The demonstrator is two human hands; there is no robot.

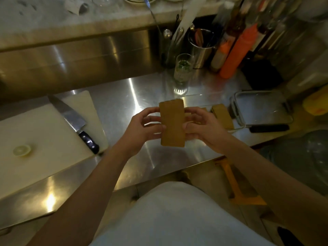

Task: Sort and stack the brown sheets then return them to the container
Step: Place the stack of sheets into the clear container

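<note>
Gripping the stack of brown sheets [172,124] by its long edges, the left hand [142,131] and right hand [204,129] pinch it from opposite sides, long axis pointing away from the body. More sheets [222,116] apparently lie right of the stack, beside the clear container [260,107], nearer the right hand.

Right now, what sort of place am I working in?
Most likely a restaurant or bar prep kitchen. The worktop is a stainless steel counter, a large chef's knife lies on a white plastic cutting board, and orange squeeze bottles stand beside a steel utensil canister.
</note>
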